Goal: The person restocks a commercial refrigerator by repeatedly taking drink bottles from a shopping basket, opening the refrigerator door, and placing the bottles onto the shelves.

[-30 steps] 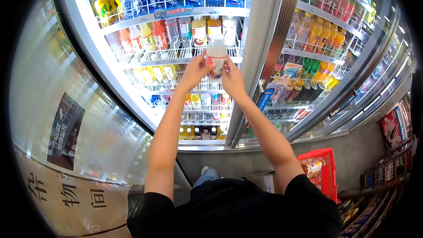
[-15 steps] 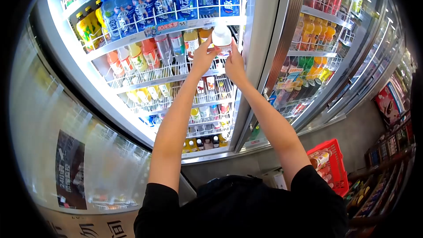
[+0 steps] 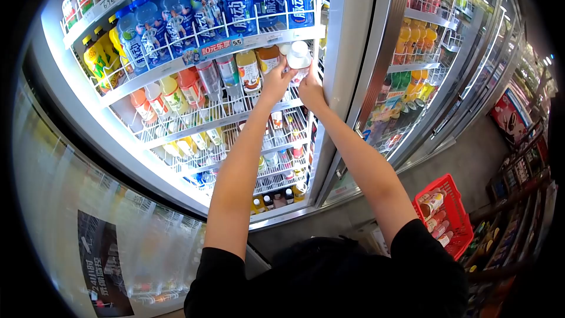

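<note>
Head view shows the left hand (image 3: 276,85) and right hand (image 3: 311,91) clamped on a white-capped bottle (image 3: 299,58), higher than a second ago and now seemingly level with a drinks row (image 3: 189,86). An amber bottle (image 3: 268,59) stands near its left, a shelf edge (image 3: 271,39) just above, a frame (image 3: 346,53) to the right; a basket (image 3: 460,221) sits well apart.

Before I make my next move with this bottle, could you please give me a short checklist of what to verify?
1. Left hand on the white-capped bottle: ok, fingers at its left side.
2. Right hand on it: ok, at its right side.
3. Cap on: ok, it sits on top.
4. Glass door open: ok, it stands swung out at the left.
5. Bottle's base resting on the shelf: cannot tell, the hands and bottle hide it.
6. Label in full view: not ok, the hands cover part of it.
</note>
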Demonstrator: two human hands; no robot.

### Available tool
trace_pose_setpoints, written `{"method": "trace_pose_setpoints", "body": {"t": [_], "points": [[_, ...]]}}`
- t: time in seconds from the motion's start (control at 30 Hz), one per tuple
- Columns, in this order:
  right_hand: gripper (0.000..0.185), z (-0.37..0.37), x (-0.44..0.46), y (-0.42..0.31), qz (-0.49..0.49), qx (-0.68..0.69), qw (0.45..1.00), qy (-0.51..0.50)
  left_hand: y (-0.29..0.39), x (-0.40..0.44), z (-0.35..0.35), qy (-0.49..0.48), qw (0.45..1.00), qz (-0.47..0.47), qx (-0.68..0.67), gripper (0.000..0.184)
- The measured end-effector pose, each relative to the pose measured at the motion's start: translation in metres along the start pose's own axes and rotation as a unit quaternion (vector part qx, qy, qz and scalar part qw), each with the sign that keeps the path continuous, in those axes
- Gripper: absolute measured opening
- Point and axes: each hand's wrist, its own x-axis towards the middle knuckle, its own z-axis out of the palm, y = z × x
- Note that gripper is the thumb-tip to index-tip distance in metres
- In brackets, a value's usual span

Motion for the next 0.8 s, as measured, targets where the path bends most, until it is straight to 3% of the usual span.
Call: {"method": "trace_pose_setpoints", "body": {"t": [0.1, 0.17, 0.2, 0.27, 0.5, 0.53, 0.63, 0.7, 0.77, 0.8], "points": [[0.070, 0.007, 0.005, 0.009, -0.010, -0.065, 0.998, 0.019, -0.021, 0.002, 0.009, 0.020, 1.000, 0.001, -0.001, 0.057], [0.071, 0.007, 0.008, 0.009, 0.037, -0.081, 0.996, -0.011, -0.030, 0.004, 0.010, 0.059, 0.968, 0.055, 0.236, 0.053], [0.071, 0.011, 0.010, 0.019, 0.037, -0.081, 0.996, -0.011, -0.032, 0.005, 0.009, 0.025, 0.973, 0.044, 0.225, 0.049], [0.078, 0.023, 0.017, 0.049, -0.028, -0.251, 0.968, 0.002, -0.033, 0.008, 0.007, 0.005, 0.972, 0.017, 0.234, 0.048], [0.093, 0.027, 0.021, 0.048, 0.069, -0.188, 0.979, -0.030, -0.031, 0.007, 0.017, -0.030, 0.956, -0.095, 0.276, 0.054], [0.092, 0.030, 0.023, 0.061, 0.017, -0.146, 0.989, -0.027, -0.036, 0.006, 0.018, -0.042, 0.952, -0.086, 0.291, 0.053], [0.091, 0.032, 0.016, 0.074, -0.011, -0.126, 0.992, -0.017, -0.050, -0.001, 0.018, -0.057, 0.950, -0.065, 0.300, 0.053], [0.090, 0.028, 0.003, 0.061, 0.015, -0.122, 0.992, -0.022, -0.054, -0.009, 0.019, -0.061, 0.952, -0.049, 0.296, 0.053], [0.089, 0.021, -0.015, 0.039, 0.044, -0.120, 0.991, -0.026, -0.052, -0.028, 0.027, 0.060, 0.949, 0.043, 0.307, 0.051], [0.088, 0.019, -0.026, 0.027, 0.050, -0.079, 0.995, -0.046, -0.048, -0.038, 0.029, 0.058, 0.950, 0.041, 0.304, 0.051]]}}
